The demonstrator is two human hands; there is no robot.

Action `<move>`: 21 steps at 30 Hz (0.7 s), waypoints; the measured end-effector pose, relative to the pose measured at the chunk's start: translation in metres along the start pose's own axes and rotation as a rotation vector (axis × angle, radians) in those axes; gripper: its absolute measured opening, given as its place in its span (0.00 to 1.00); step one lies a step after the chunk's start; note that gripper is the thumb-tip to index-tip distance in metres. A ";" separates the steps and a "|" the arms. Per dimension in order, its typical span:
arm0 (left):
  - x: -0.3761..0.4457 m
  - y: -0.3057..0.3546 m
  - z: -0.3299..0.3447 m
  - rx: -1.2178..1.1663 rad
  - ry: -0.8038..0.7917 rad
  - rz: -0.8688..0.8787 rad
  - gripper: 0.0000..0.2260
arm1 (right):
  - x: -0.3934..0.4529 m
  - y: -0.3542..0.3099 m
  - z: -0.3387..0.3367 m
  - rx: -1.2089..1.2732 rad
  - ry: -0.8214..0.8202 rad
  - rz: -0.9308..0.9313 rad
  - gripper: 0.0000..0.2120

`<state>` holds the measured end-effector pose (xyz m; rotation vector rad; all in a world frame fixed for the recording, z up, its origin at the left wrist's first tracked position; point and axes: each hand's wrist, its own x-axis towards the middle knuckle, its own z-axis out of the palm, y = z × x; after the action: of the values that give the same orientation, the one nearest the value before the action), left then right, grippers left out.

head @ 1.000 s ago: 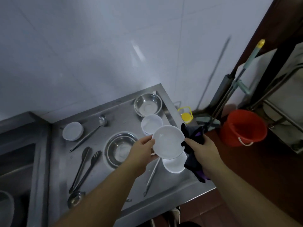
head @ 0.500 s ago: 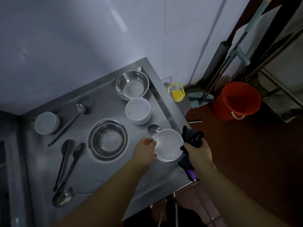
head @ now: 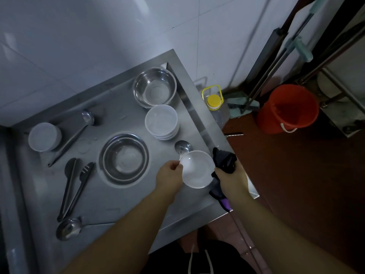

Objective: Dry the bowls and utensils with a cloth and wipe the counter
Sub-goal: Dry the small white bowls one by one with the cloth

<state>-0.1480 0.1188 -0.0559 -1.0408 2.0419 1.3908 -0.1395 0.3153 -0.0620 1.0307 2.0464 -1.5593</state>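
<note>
steel counter (head: 110,196) holds two metal basins, stacked white bowls (head: 161,121), tongs, ladles. white bowl (head: 197,169) near its front right corner, left hand (head: 169,176) pinching the rim, right hand (head: 231,179) gripping a dark cloth (head: 224,162) beside it.

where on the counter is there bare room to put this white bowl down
Bare steel lies along the counter's front edge, between the tongs and the left hand, and along the back wall between the ladle and the far steel bowl. The right side is crowded: stacked white bowls, a spoon, the held bowl.
</note>
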 end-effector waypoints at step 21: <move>-0.056 0.008 -0.115 0.320 0.184 0.272 0.11 | -0.061 -0.094 0.025 -0.083 -0.219 -0.392 0.10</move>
<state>-0.1154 0.0328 0.0332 -0.7996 2.5156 1.0673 -0.1713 0.2607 0.0339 0.4198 2.2239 -1.6643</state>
